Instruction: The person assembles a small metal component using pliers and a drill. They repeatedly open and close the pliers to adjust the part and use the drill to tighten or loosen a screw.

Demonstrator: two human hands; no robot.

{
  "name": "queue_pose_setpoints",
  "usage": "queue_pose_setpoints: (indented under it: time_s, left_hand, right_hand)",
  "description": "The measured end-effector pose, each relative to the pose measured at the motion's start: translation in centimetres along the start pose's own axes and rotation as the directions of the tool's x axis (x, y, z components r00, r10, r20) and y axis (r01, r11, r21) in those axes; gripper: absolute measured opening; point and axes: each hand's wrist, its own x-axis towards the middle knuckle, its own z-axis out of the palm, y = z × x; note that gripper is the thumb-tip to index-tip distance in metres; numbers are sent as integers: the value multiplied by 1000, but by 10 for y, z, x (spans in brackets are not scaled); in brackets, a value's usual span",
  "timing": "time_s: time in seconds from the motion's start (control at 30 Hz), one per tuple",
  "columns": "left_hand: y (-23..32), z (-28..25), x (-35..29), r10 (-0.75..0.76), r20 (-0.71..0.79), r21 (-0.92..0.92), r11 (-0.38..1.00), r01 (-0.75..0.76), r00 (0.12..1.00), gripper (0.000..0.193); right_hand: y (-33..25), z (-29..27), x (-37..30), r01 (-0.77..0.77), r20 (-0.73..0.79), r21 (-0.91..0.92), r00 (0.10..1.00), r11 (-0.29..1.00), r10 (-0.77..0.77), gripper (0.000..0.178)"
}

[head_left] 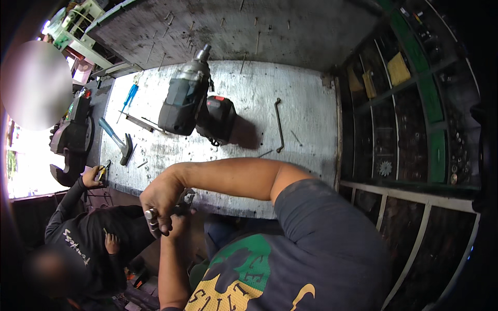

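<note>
My right arm reaches across the front of the bench, and my right hand (162, 196) is closed around a silver, round-ended metal tool (151, 215) whose exact kind I cannot make out. Just below it, my left hand (179, 224) is partly hidden behind the right one. Its fingers are bent round a dark metal part (184, 200) with a jagged outline, most of it covered by the hands. On the bench beyond them stands a black cordless impact wrench (181, 101) with its battery (217, 118), its silver drive pointing up and away.
The worn bench (249, 83) holds a claw hammer (117, 141), a blue screwdriver (130, 95), a bent wrench (280, 127) and loose metal pins. A dark vise (75, 132) sits left. A co-worker's hand (92, 177) holds pliers (104, 170). Shelving (433, 93) stands right.
</note>
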Motion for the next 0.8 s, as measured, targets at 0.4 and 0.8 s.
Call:
queue_pose_setpoints:
  time_s: [0.4,0.8]
  left_hand:
    - [-29,31,3,-23,-102,-310,951,-9,995,55]
    - [-44,27,41,48,-43,-327,943,-59,998,54]
  right_hand:
    - [3,45,11,-45,-539,-515,794,856,-283,45]
    - [12,98,39,-350,-832,-543,97,764,-546,42]
